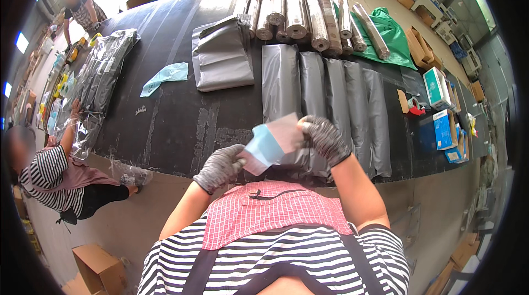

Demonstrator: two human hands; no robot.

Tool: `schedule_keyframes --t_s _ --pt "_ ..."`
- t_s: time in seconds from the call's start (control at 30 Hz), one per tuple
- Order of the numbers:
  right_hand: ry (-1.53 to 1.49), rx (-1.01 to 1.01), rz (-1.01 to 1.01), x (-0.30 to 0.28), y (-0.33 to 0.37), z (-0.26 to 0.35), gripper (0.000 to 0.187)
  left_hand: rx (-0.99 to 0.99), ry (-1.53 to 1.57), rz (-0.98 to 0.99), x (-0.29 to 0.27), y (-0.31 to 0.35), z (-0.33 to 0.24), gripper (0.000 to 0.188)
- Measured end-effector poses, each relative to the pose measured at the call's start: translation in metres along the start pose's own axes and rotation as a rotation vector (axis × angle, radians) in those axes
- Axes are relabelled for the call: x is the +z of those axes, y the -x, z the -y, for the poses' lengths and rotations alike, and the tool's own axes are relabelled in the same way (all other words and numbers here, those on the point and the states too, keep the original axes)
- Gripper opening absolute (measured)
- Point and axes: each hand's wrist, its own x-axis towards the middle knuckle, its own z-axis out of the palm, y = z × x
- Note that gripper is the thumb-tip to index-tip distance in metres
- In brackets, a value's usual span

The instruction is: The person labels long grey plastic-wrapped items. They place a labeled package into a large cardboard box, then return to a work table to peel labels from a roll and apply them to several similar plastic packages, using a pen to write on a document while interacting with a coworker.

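Observation:
In front of my apron I hold a small sheet, light blue in the middle with pale pinkish ends (265, 145); it may be a label on backing, and its right end is blurred. My left hand (221, 168), in a grey striped glove, pinches its lower left end. The gloved right hand (327, 139) is closed at its upper right end. Beneath and beyond the sheet, several long grey plastic-wrapped packages (282, 82) lie side by side on the black table (160, 146). A folded stack of grey plastic bags (223, 60) rests to their left.
Several shiny wrapped rolls (296, 14) lie at the back beside green cloth (394, 36). Blue boxes (442, 129), a green-and-white box (433, 88) and a red tape dispenser (416, 108) are at right. A light blue piece (165, 77) lies at left. Two people work at left near clear-wrapped packages (107, 69).

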Motion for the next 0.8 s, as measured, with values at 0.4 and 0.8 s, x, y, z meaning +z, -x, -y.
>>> schedule_keyframes --t_s 0.4,0.8 --pt "1.065 -1.030 -0.587 0.000 -0.140 -0.011 0.020 -0.189 0.332 -0.131 -0.043 0.013 0.085 0.045" --pt "1.472 -0.916 -0.529 -0.047 -0.201 -0.117 0.027 -0.120 0.249 0.015 -0.053 -0.026 0.104 0.049"
